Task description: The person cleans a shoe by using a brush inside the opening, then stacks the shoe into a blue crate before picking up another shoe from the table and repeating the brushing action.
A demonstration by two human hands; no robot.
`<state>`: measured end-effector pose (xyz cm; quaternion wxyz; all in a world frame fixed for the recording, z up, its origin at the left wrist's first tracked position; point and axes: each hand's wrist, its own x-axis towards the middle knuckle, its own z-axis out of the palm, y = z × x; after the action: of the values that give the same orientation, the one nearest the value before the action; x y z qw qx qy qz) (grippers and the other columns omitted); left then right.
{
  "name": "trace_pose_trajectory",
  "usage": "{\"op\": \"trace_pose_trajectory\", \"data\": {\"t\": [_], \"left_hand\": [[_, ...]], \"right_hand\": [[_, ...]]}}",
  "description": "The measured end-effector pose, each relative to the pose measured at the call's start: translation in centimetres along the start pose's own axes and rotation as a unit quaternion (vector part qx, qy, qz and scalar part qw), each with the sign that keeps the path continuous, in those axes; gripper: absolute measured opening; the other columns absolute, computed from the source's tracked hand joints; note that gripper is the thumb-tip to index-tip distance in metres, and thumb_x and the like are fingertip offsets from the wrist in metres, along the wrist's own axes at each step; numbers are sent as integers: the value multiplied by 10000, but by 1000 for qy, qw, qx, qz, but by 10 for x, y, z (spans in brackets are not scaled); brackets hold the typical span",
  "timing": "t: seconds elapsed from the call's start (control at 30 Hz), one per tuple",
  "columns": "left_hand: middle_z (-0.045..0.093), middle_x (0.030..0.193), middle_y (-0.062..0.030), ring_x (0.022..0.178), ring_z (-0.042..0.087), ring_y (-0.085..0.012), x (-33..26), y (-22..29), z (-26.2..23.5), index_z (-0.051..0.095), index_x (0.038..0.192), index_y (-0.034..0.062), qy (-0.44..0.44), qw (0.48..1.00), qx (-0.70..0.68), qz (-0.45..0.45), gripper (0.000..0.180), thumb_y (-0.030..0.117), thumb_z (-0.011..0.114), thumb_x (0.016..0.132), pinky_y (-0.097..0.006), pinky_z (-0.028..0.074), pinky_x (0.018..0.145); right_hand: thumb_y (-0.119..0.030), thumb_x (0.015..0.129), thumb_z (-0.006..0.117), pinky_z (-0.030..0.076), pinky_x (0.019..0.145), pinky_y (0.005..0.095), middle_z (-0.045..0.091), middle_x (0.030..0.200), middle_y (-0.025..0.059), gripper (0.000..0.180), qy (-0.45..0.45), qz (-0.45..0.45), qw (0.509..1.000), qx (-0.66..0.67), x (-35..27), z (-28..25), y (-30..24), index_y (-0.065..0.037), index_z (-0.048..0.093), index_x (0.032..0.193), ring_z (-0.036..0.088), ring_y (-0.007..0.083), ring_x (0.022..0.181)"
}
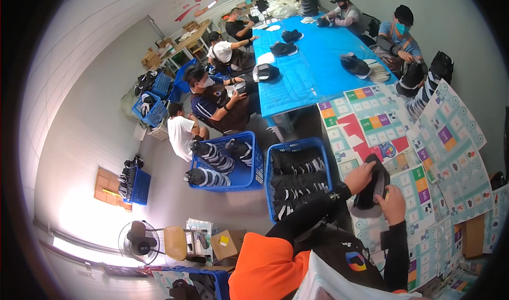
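A dark cap (373, 186) with a grey underside is held over the paper-covered table (344, 167), tilted, in both of my hands. My left hand (359, 178) grips its upper left edge, fingers closed on it. My right hand (393, 204) pinches the cap's lower right edge between thumb and fingers. Both my forearms wear black sleeves. Printed sheets with coloured squares lie under the cap, and some of the fingertips are hidden behind it.
Left of me stand a blue crate (298, 141) packed with rows of caps and another blue basket (260, 167) with stacked caps. People work around a long blue table (313, 61) bearing several caps. A fan (139, 241) and a chair (175, 243) stand at lower left.
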<state>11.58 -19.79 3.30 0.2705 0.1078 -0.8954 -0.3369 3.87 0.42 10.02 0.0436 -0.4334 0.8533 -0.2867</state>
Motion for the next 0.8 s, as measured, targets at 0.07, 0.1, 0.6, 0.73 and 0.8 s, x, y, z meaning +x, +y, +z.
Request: {"op": "trace_pose_trajectory", "data": {"t": [0.07,0.1,0.6,0.73,0.8], "left_hand": [[654,1099,-217,962,657,-418,-20,2,15,522,1348,33,-66,998,3,-18,441,117,569,918,-496,537,811],[657,1125,-221,995,657,-415,-26,5,22,524,1350,33,-128,991,6,-46,450,125,573,912,-494,536,837],[589,933,-166,857,627,-385,-60,41,74,629,1346,80,-180,976,-118,40,401,137,630,949,-458,504,748],[590,917,-161,848,620,-384,-64,43,76,724,1176,74,-142,972,-184,22,249,118,658,940,-451,493,733],[596,918,-149,850,627,-367,-66,39,77,738,1153,78,-125,976,-179,14,228,116,659,942,-435,495,737]], "right_hand": [[-108,832,779,472,950,460,500,1275,183,546,55,-5,998,16,-17,42,34,-50,492,1293,562,413,1144],[-108,832,779,472,950,460,500,1275,183,546,57,-1,998,16,-25,57,54,-50,492,1293,562,413,1144],[-141,986,705,469,743,263,657,895,1,145,187,201,898,345,-101,94,158,-4,675,1021,564,89,844],[-135,985,706,469,745,256,658,898,0,133,190,188,899,347,-108,89,163,-7,674,1003,564,88,836],[-129,987,702,460,745,245,648,894,-7,127,190,156,899,362,-106,85,158,-10,664,965,559,78,838]]}}
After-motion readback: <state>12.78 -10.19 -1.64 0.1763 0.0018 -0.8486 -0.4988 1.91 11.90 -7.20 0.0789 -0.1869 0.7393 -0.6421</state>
